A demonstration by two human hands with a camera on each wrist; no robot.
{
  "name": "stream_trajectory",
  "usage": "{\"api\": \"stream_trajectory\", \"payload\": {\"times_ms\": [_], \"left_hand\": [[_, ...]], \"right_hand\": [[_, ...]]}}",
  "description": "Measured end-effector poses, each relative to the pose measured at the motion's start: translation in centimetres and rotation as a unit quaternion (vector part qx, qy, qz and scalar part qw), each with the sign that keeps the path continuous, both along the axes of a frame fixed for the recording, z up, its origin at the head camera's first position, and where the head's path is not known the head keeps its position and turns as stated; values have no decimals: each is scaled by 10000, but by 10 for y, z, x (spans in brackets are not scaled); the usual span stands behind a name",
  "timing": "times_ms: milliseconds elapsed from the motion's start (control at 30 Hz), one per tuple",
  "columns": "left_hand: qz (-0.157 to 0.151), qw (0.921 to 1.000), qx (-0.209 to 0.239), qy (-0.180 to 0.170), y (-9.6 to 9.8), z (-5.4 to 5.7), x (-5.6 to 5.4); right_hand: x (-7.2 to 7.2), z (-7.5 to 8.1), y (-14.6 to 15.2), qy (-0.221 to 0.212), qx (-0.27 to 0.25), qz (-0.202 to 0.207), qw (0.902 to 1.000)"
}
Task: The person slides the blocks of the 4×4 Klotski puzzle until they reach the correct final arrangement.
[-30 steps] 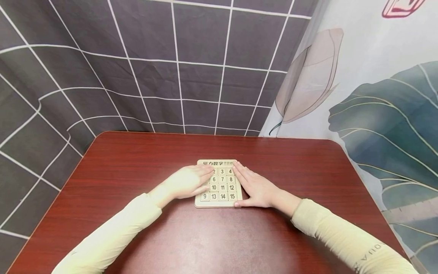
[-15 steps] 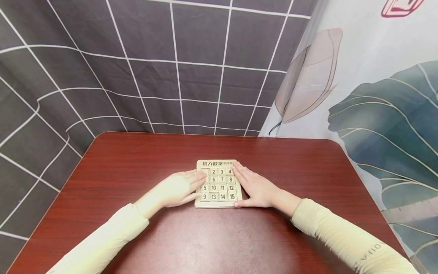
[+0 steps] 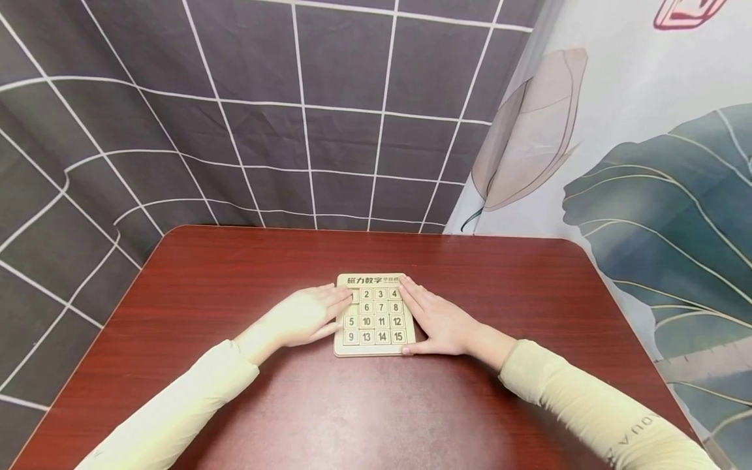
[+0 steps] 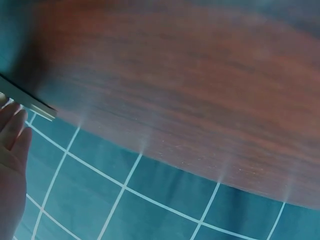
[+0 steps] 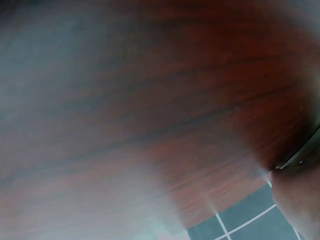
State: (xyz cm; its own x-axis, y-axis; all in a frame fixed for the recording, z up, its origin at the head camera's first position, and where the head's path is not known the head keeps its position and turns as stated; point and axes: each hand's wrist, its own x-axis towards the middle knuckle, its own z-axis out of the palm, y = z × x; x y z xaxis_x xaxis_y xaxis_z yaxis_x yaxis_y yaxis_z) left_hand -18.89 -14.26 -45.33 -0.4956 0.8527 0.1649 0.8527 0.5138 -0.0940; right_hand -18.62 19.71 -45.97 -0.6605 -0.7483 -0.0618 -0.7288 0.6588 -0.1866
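A cream sliding number puzzle (image 3: 375, 350) lies flat on the reddish-brown table, numbered tiles in rows under a printed title strip. My left hand (image 3: 305, 314) reaches in from the left, its extended fingertips on tile 1 (image 3: 354, 297) and partly covering it. Below that tile the slot shows no number. My right hand (image 3: 443, 324) lies along the puzzle's right side, straight fingers at the upper right corner and thumb at the lower right one. In the left wrist view, the left fingers (image 4: 12, 127) lie right by the puzzle's edge (image 4: 35, 106).
The table (image 3: 235, 261) has rounded far corners. Behind it hangs a dark grey curtain (image 3: 346, 137) with white grid lines. A pale curtain with large leaf prints (image 3: 664, 215) hangs at the right.
The left hand has drawn back left off the tiles, then shifted slightly up. Tile 1 has slid up into the top left slot, opening a gap below it. The right hand stays put.
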Motion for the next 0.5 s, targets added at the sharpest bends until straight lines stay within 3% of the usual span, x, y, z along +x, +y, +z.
{"api": "stream_trajectory", "payload": {"times_ms": [233, 500], "left_hand": [[116, 9997, 21, -223, 0, 4, -5], [-157, 9998, 115, 85, -8, 4, 14]], "right_hand": [[-2, -2, 0, -82, 77, -66, 9999], [-1, -2, 0, 20, -55, 31, 10000]]}}
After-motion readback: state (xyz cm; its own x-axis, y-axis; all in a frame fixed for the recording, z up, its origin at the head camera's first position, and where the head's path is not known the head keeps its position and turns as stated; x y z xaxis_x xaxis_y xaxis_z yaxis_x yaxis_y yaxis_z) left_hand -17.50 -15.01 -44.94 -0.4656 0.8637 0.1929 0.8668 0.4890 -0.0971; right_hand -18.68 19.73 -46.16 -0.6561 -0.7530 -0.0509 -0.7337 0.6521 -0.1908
